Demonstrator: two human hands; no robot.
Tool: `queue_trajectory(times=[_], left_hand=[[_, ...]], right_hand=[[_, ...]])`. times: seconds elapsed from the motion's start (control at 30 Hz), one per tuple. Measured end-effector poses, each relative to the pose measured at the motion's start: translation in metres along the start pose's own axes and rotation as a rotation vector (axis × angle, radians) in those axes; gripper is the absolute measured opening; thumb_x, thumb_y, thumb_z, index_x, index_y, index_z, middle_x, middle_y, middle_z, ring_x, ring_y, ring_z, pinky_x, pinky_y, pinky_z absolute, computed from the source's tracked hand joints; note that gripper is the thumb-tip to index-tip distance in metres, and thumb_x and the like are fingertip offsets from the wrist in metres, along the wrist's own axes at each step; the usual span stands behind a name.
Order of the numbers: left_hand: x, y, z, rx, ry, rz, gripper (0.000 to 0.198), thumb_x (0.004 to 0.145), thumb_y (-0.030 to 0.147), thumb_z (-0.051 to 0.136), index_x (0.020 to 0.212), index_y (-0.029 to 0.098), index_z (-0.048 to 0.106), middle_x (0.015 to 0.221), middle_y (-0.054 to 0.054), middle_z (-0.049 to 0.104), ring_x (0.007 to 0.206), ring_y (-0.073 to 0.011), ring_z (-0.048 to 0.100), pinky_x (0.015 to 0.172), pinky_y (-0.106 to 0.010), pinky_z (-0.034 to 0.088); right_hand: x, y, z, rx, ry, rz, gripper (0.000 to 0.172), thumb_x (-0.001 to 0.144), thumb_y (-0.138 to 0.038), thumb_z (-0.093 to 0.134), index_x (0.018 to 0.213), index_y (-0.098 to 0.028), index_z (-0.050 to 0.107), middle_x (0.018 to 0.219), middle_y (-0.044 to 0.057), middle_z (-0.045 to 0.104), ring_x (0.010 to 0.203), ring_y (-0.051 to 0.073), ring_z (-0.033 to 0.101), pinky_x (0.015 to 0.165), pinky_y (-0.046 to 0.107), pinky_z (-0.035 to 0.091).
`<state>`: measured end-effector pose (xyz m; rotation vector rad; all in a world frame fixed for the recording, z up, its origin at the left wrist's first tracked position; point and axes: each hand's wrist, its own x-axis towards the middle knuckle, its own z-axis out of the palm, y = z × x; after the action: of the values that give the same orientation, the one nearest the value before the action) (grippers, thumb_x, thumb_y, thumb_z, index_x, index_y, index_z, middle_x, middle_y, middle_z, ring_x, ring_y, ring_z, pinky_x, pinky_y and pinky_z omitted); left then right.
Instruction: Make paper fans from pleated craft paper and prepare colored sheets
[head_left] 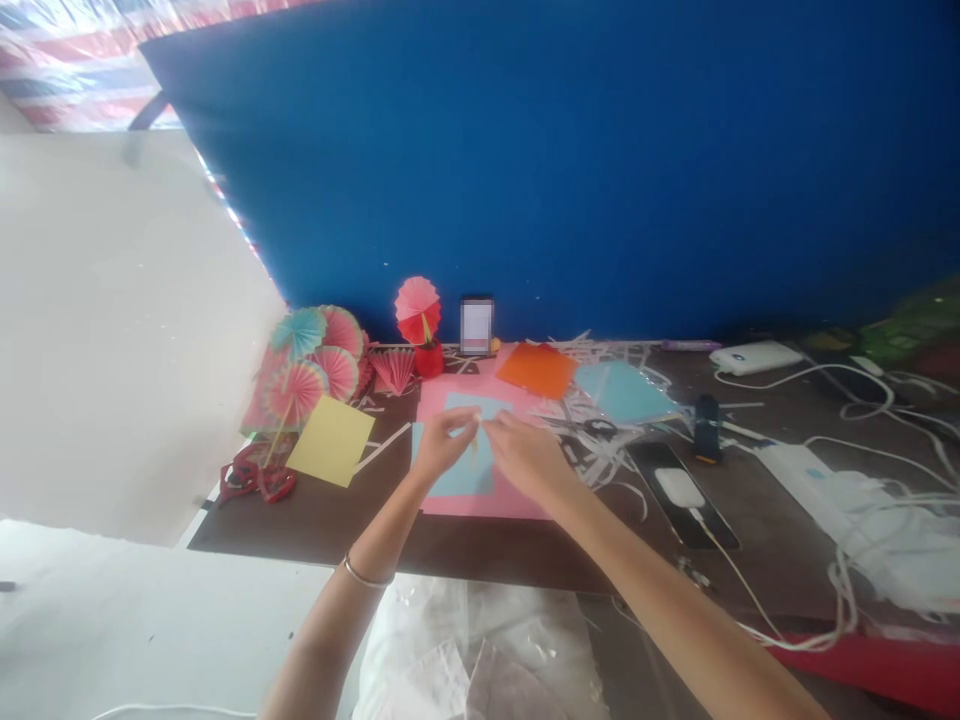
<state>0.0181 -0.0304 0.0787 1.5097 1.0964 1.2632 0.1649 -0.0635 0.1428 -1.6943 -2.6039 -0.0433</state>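
Note:
My left hand [448, 442] and my right hand [523, 450] meet fingertip to fingertip above light blue paper [450, 483], which lies on a larger pink sheet [525, 507]. Both hands are closed in a pinch. Something small and pale shows between the fingertips, too small to make out. A yellow square of paper [332, 441] lies to the left of my left hand. Scissors [598, 427] rest among white paper strips just right of my right hand.
Folded paper fans [337, 345] stand at the back left, beside a red holder [429, 359]. Orange paper [537, 370], more blue paper [627, 391], a black phone [716, 523], a power strip [802, 480] and tangled white cables lie rightward. A small screen [477, 327] leans against the blue wall.

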Motion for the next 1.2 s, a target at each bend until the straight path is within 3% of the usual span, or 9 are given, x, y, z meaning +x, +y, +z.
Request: queue_trajectory(times=[0.33, 0.5, 0.77, 0.97, 1.2], left_hand=[[0.002, -0.011, 0.004, -0.078, 0.041, -0.097, 0.028, 0.066, 0.022, 0.069, 0.093, 0.015, 0.070, 0.100, -0.011, 0.068, 0.095, -0.0262, 0.063, 0.085, -0.037, 0.048], [0.002, -0.011, 0.004, -0.035, 0.054, -0.071, 0.030, 0.066, 0.017, 0.066, 0.096, 0.017, 0.069, 0.101, -0.008, 0.067, 0.096, -0.0252, 0.062, 0.088, -0.037, 0.047], [0.000, -0.009, 0.004, 0.030, 0.070, -0.082, 0.034, 0.068, 0.011, 0.059, 0.100, 0.016, 0.067, 0.103, -0.007, 0.066, 0.095, -0.0256, 0.063, 0.083, -0.037, 0.050], [-0.001, -0.006, 0.004, 0.036, 0.067, -0.055, 0.032, 0.068, 0.012, 0.059, 0.098, 0.018, 0.068, 0.103, -0.005, 0.066, 0.098, -0.0252, 0.062, 0.086, -0.037, 0.049], [-0.002, -0.012, 0.003, -0.014, 0.018, -0.050, 0.037, 0.069, 0.014, 0.059, 0.105, 0.018, 0.065, 0.109, -0.005, 0.064, 0.102, -0.0232, 0.060, 0.090, -0.035, 0.047]], right_hand=[[0.002, -0.001, -0.004, 0.028, -0.061, 0.021, 0.030, 0.088, -0.018, 0.033, 0.104, -0.022, 0.058, 0.094, 0.006, 0.058, 0.075, 0.015, 0.059, 0.059, 0.024, 0.033], [0.001, -0.005, -0.004, 0.068, -0.092, 0.049, 0.033, 0.090, -0.021, 0.031, 0.112, -0.023, 0.055, 0.093, 0.006, 0.058, 0.072, 0.015, 0.059, 0.057, 0.025, 0.032], [0.000, -0.014, -0.003, 0.133, -0.092, 0.086, 0.031, 0.090, -0.020, 0.030, 0.096, -0.019, 0.060, 0.090, 0.005, 0.060, 0.071, 0.014, 0.058, 0.058, 0.026, 0.031], [0.003, -0.013, 0.007, 0.167, -0.063, 0.065, 0.031, 0.089, -0.019, 0.030, 0.097, -0.018, 0.060, 0.091, 0.005, 0.060, 0.071, 0.014, 0.057, 0.058, 0.025, 0.032], [0.003, -0.013, 0.005, 0.185, -0.051, 0.081, 0.030, 0.088, -0.017, 0.031, 0.094, -0.018, 0.060, 0.088, 0.003, 0.061, 0.073, 0.014, 0.057, 0.058, 0.025, 0.031]])
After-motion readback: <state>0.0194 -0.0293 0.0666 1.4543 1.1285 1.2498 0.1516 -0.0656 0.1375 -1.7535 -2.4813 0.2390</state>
